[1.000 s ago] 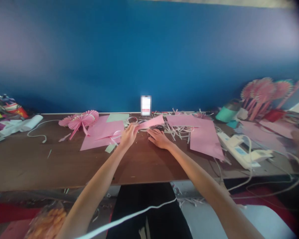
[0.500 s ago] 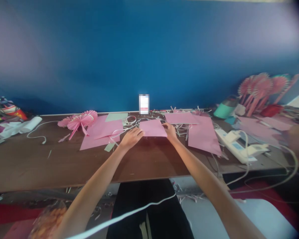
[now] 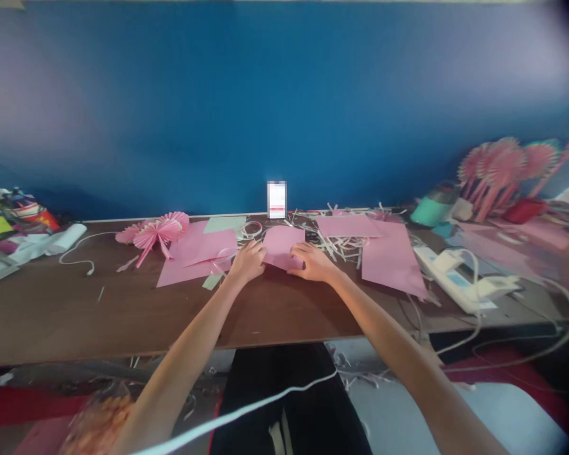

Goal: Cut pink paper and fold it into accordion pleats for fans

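Observation:
A small pink paper sheet (image 3: 284, 243) lies on the brown table (image 3: 123, 303) in front of me. My left hand (image 3: 249, 262) pinches its near left edge, fingers curled. My right hand (image 3: 313, 262) grips the near right edge, and the near strip of the sheet looks folded up between the two hands. More pink sheets lie to the left (image 3: 194, 253) and right (image 3: 391, 256). A folded pink paper fan (image 3: 154, 230) rests at the left back.
White paper shreds (image 3: 341, 243) litter the back of the table. A white power strip with cables (image 3: 459, 284) lies right, beside a teal container (image 3: 431, 212) and a bunch of pink fans (image 3: 502, 167). Clutter (image 3: 14, 234) sits far left. A blue wall stands behind.
The pink sheet went from held in the air to flat on the table. Both hands then came to its near edge, the right hand moving from the far right corner inward.

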Demonstrator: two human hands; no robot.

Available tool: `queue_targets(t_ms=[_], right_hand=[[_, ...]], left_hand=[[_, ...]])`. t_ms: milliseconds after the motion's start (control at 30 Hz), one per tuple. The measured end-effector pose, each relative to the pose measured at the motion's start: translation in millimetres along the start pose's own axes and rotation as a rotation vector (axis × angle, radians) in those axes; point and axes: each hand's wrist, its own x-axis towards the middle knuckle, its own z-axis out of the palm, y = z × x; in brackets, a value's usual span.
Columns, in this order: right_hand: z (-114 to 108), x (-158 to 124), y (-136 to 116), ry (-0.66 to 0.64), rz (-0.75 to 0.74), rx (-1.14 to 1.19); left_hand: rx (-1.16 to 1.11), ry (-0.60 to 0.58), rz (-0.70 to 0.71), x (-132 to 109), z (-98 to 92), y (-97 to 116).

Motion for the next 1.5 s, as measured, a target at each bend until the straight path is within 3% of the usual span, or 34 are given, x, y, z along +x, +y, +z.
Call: queue_targets(t_ms=[200, 400, 500, 767, 867, 1000, 1233, 1500], right_hand=[[3.1, 0.4, 1.2, 0.063, -0.039, 0.007], [9.1, -3.4, 20.5, 0.027, 0.001, 0.132], [8.7, -4.7, 27.3, -0.004, 0.032, 0.207], [-5.8, -7.3, 30.0, -0.118, 0.219, 0.403], [-8.9, -7.9, 30.6, -0.106, 0.272, 0.418], [-12.0, -7.7, 33.3, -0.116, 0.315, 0.429], [-13.2, -8.9, 38.5, -0.292, 0.327, 0.491], [-4.3, -10.9, 48.1, -0.279, 0.325, 0.320]], left_hand=[[0.009, -0.008, -0.123, -1.0, -0.8, 0.3], [-0.109, -0.052, 0.127, 2.4, 3.3, 4.4], [-0.207, -0.080, 0.162, 4.1, 9.6, 6.7], [-0.532, -0.018, -0.025, 2.1, 19.2, -2.6], [-0.626, 0.002, -0.114, 1.4, 19.2, -6.0], [-0.656, -0.007, -0.091, 1.8, 17.8, -6.1], [-0.669, -0.052, -0.042, 4.9, 16.3, -6.0], [-0.701, -0.125, -0.140, 6.8, 17.8, -6.8]])
